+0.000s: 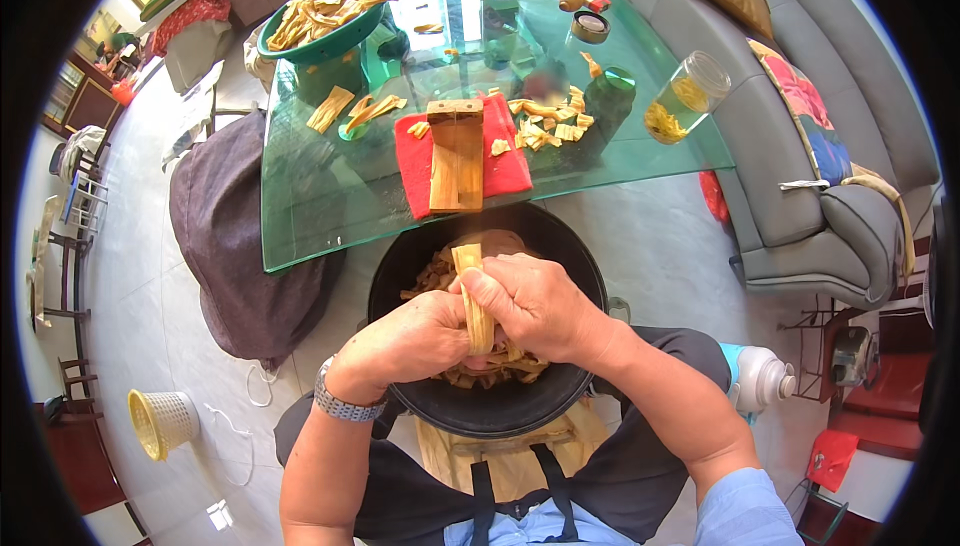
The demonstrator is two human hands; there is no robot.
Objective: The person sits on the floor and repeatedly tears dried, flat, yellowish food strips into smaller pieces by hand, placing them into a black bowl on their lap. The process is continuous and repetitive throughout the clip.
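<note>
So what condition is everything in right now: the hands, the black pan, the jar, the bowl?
Left hand: closed around the pale strip.
Right hand: closed on the same strip.
Black pan: part filled with pale pieces.
Glass jar: tilted, lidless, yellow bits inside.
Green bowl: heaped with strips.
Red cloth: spread under wooden block.

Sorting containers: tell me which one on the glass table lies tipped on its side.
The clear jar at the table's right edge, near the sofa; the green bowl sits upright.
</note>
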